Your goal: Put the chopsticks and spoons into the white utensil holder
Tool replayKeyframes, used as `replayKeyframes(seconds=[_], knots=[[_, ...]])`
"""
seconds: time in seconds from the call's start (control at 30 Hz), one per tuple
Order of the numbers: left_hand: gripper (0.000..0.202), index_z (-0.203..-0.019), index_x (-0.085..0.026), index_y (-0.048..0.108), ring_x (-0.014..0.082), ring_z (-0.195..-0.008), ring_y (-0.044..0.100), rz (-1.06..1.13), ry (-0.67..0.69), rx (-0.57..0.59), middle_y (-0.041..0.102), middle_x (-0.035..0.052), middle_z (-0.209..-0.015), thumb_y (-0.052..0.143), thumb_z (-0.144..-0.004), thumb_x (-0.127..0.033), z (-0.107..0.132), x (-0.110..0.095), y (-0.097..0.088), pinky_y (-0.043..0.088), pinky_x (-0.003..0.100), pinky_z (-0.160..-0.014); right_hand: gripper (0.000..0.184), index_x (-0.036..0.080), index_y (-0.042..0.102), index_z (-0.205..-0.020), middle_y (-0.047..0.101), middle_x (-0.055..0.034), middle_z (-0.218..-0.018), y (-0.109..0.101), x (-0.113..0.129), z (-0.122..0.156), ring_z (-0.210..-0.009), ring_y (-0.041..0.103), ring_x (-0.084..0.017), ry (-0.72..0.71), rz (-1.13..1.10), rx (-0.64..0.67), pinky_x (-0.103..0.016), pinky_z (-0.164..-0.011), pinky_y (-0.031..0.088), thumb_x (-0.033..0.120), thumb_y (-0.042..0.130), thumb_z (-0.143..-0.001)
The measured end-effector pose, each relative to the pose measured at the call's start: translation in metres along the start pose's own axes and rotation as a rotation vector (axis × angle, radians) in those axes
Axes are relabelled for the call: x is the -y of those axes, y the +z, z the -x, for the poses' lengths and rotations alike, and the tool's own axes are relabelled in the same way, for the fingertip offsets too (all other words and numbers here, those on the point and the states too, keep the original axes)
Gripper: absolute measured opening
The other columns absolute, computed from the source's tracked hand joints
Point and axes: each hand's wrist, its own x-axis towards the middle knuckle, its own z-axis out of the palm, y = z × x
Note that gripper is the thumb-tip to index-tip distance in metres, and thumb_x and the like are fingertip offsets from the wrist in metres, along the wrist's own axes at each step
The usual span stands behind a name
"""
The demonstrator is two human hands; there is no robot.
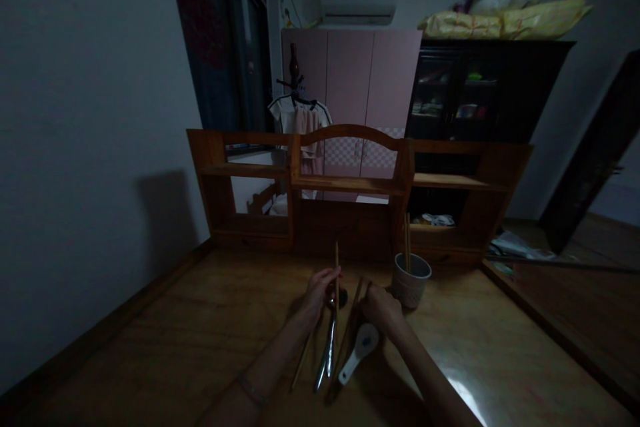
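Note:
My left hand pinches a wooden chopstick that points up and away from me. My right hand is closed at the upper end of another chopstick, which slants down toward me; its fingertips are partly hidden. Below the hands, shiny metal cutlery lies on the table, its far ends partly covered by the left hand. Beside it rests a white soup spoon with a dark mark in its bowl. One more chopstick lies to the left. A grey holder with chopsticks standing in it is just right of my right hand.
The wooden table carries a low shelf unit along its far edge. A wall borders the left side. Behind stand a pink wardrobe, a dark cabinet and a rack with hanging clothes. The light is dim.

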Motion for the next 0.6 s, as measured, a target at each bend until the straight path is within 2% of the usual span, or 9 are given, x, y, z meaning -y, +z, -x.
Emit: replayKeyframes(seconds=[0.13, 0.23, 0.3, 0.4, 0.5, 0.6], knots=[[0.041, -0.082, -0.015, 0.062, 0.0067, -0.042, 0.048, 0.017, 0.01, 0.025, 0.058, -0.0012, -0.058, 0.072, -0.07, -0.052, 0.003, -0.003, 0.002, 0.03, 0.017, -0.04, 0.024, 0.014, 0.067, -0.1, 0.068, -0.0196, -0.104, 0.004, -0.002, -0.002, -0.102, 0.063, -0.035, 0.009, -0.037, -0.01, -0.038, -0.078, 0.046, 0.021, 0.058, -0.079], [0.039, -0.082, -0.015, 0.062, 0.007, -0.042, 0.048, 0.018, 0.012, 0.048, 0.059, -0.0008, -0.058, 0.071, -0.072, -0.051, 0.005, -0.004, 0.003, 0.03, 0.018, -0.04, 0.019, 0.014, 0.066, -0.095, 0.069, -0.0176, -0.103, 0.006, -0.003, -0.007, -0.099, 0.064, -0.033, 0.007, -0.126, -0.031, -0.035, -0.075, 0.045, 0.021, 0.058, -0.078], [0.038, -0.083, -0.014, 0.062, 0.0073, -0.042, 0.047, 0.017, 0.01, 0.06, 0.059, -0.0002, -0.057, 0.07, -0.073, -0.05, 0.005, -0.003, 0.002, 0.028, 0.017, -0.039, 0.015, 0.014, 0.065, -0.086, 0.07, -0.0141, -0.094, 0.005, -0.004, -0.009, -0.092, 0.066, -0.028, -0.022, -0.226, -0.043, -0.03, -0.071, 0.044, 0.024, 0.056, -0.081], [0.04, -0.088, -0.014, 0.064, 0.0075, -0.041, 0.046, 0.022, -0.009, 0.086, 0.059, -0.0002, -0.058, 0.067, -0.075, -0.051, 0.006, -0.002, 0.002, 0.026, 0.018, -0.039, 0.028, 0.014, 0.061, -0.071, 0.068, -0.0091, -0.074, 0.0, -0.004, -0.011, -0.076, 0.066, -0.022, -0.094, -0.418, -0.046, -0.025, -0.062, 0.043, 0.031, 0.046, -0.089], [0.039, -0.094, -0.013, 0.066, 0.0074, -0.043, 0.046, 0.047, -0.04, 0.131, 0.059, -0.0002, -0.061, 0.065, -0.076, -0.048, 0.008, -0.004, 0.004, 0.028, 0.019, -0.04, 0.034, 0.015, 0.057, -0.077, 0.064, -0.0054, -0.067, -0.006, -0.003, -0.011, -0.063, 0.063, -0.017, -0.186, -0.648, -0.028, -0.022, -0.053, 0.043, 0.035, 0.034, -0.093], [0.033, -0.093, -0.011, 0.067, 0.0068, -0.046, 0.047, 0.092, -0.062, 0.171, 0.06, 0.0006, -0.065, 0.067, -0.075, -0.039, 0.009, -0.006, 0.007, 0.028, 0.018, -0.041, 0.035, 0.016, 0.054, -0.083, 0.061, -0.0025, -0.066, -0.012, -0.001, -0.009, -0.056, 0.06, -0.015, -0.284, -0.863, 0.0, -0.022, -0.051, 0.045, 0.041, 0.034, -0.094]])
